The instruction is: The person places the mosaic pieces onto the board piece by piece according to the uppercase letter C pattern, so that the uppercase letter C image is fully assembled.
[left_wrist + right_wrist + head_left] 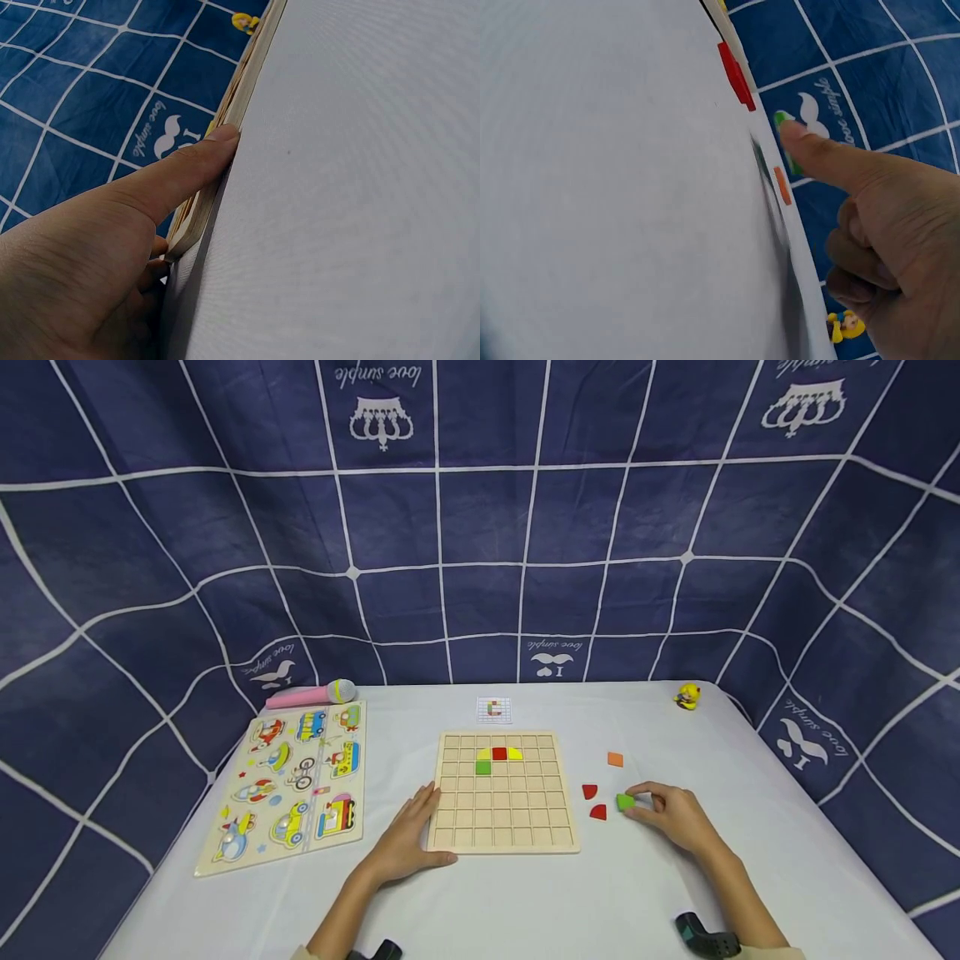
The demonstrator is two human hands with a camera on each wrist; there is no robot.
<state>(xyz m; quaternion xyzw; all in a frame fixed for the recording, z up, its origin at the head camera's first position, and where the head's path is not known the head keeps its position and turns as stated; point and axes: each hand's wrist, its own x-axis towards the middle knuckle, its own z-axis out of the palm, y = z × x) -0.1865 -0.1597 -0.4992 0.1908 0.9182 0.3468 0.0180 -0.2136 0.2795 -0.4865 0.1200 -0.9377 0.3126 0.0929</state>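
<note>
My left hand rests at the near left corner of a wooden grid board. Its fingers lie along the left side and its thumb touches the near edge, as the left wrist view also shows. On the board sit a red square tile, two yellow curved tiles and a green square tile. Right of the board, my right hand pinches a green tile between thumb and fingers. Two red quarter-round tiles lie between this hand and the board. An orange tile lies farther back.
Behind the board lies a small pattern card. At the left are a picture puzzle board and a pink toy microphone. A yellow figurine stands at the back right, before a blue checked curtain.
</note>
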